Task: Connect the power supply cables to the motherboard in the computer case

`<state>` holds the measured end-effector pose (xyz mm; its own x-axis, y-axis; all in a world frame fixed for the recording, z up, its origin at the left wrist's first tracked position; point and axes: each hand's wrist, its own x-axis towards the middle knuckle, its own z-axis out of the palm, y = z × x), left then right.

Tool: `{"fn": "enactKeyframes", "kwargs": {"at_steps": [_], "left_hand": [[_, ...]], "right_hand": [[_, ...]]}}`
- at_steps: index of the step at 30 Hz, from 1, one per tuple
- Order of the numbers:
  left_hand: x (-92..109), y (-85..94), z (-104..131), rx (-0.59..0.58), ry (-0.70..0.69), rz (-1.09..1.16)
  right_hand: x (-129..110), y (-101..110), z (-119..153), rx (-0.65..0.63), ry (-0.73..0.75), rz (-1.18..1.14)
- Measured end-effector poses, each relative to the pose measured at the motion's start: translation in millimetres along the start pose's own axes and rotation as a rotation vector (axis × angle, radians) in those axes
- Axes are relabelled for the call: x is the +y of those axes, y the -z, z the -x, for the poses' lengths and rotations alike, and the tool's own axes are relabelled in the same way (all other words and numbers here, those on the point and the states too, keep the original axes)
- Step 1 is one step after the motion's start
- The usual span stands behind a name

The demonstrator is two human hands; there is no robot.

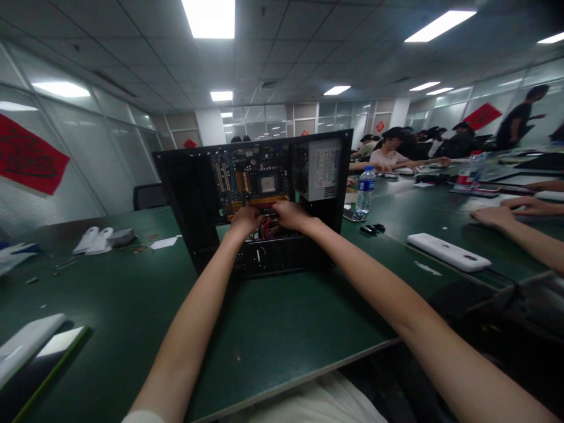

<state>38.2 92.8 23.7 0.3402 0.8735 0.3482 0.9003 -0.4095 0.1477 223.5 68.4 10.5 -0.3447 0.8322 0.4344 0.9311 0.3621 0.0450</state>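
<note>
An open black computer case (189,200) stands on the green table, its inside facing me. Inside it are a motherboard (253,170) with gold and orange slots and, at the upper right, a silver power supply (323,170). Both of my hands reach into the lower middle of the case. My left hand (247,221) has its fingers curled at the board's lower edge, and my right hand (291,215) is just right of it, fingers bent. Red and dark cables (267,228) lie between and below the hands. What the fingertips touch is too small and dark to tell.
On the green table (264,329), a water bottle (365,191) and a white power strip (448,252) are to the right. White objects (93,241) and a grey block (120,237) lie left. Another person's hands (497,216) rest at the far right.
</note>
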Motion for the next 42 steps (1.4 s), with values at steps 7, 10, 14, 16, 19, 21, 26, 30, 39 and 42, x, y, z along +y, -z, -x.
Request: {"fn": "enactKeyframes", "kwargs": {"at_steps": [7,10,14,16,19,21,26,30,39,42], "left_hand": [[11.8,2.7,2.3,-0.019,0.014,-0.057],[14.0,1.4,3.6,-0.015,0.016,-0.084],[14.3,-3.0,1.9,0.005,0.024,-0.105],[14.3,-4.0,1.0,0.003,0.025,-0.107],[15.2,-3.2,0.7,-0.008,0.028,-0.105],[16.1,-2.1,1.0,-0.012,0.048,-0.108],[16.5,-1.2,-0.2,-0.006,0.088,-0.123],[16.0,-1.5,-0.6,0.002,0.088,-0.12],[9.0,-1.3,-3.2,-0.013,0.095,-0.075],[6.8,2.4,0.6,-0.019,0.036,-0.057]], "right_hand": [[-3.8,9.3,11.3,0.001,-0.076,-0.073],[-1.1,7.3,10.7,0.022,-0.115,-0.095],[-2.0,5.0,6.7,0.007,-0.167,-0.058],[-4.3,6.3,5.9,0.001,-0.186,-0.038],[-6.7,8.7,5.7,-0.01,-0.211,-0.019],[-6.7,9.0,5.4,-0.019,-0.214,-0.013],[-5.0,6.9,3.7,-0.011,-0.214,0.003],[-3.6,5.2,1.6,-0.004,-0.216,0.003],[-0.9,5.9,0.2,-0.022,-0.189,0.052],[-10.5,10.7,5.9,0.033,-0.132,0.042]]}}
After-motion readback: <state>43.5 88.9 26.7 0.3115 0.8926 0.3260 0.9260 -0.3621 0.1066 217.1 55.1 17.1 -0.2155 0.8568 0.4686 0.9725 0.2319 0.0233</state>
